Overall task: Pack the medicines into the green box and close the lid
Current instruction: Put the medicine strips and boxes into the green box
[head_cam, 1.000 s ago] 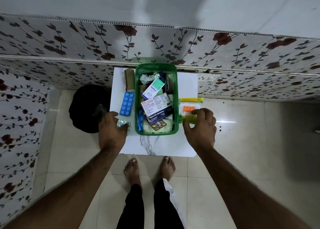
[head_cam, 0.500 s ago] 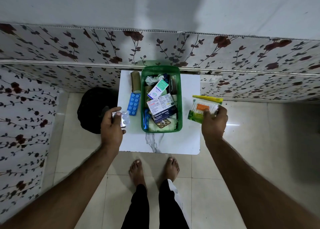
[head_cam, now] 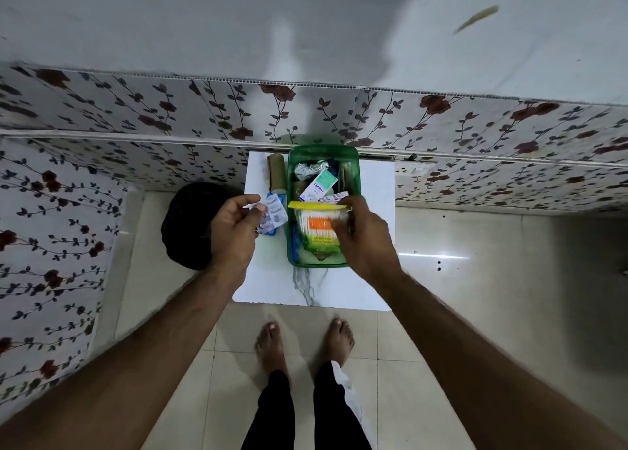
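Note:
The open green box point(head_cam: 290, 245) stands on a small white table point(head_cam: 326, 286), filled with medicine cartons, among them a white and teal carton point(head_cam: 318, 186), and foil packs. My right hand point(head_cam: 363, 235) holds a cotton bud packet point(head_cam: 317, 227) with a yellow top strip over the box's near half. My left hand point(head_cam: 234, 228) grips a silver blister strip point(head_cam: 272, 217) just left of the box, above a blue blister pack point(head_cam: 276, 200) that lies on the table. A brown roll point(head_cam: 276, 172) lies at the box's far left side.
A black round object point(head_cam: 187, 225) sits on the floor left of the table. Flowered wall panels point(head_cam: 136, 116) run behind and to the left. My bare feet point(head_cam: 302, 341) stand on the tiled floor at the table's near edge.
My right hand lifted the cotton bud packet from the table's right side and carried it left over the box. My left hand picked up the silver blister strip and raised it toward the box.

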